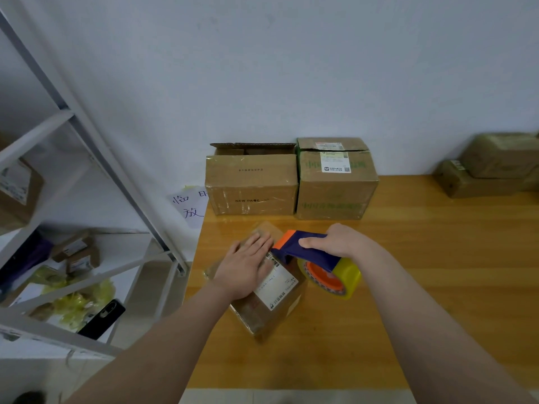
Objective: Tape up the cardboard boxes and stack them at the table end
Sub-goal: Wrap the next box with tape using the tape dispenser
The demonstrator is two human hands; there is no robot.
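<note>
Pressing down on the small cardboard box (264,314), centre-low of the frame: left hand (248,265), fingers straight and together, palm flat on the lid. Purpose, as judged: holding the flaps closed and keeping the box from sliding while tape goes on.

Right hand (341,242), right of centre: fingers wrapped round the handle of the tape dispenser (309,252), whose orange-tipped nose touches the box top just beside the left fingertips. The tilt suggests a strip being started or laid along the seam.

Small cardboard box: brown, lying askew on the wooden counter (423,301) near its left edge. White shipping label with barcode on top; glossy film of older tape on the sides.

Tape roll (348,279): yellowish clear, on an orange hub, hanging off the box's right side.

Upper centre, against the wall: open-topped carton (252,185) marked "NEW PAGE", touching a closed carton with green print (335,188).

Far right: stacked boxes (495,167), blurred; likely the stacking place.
</note>
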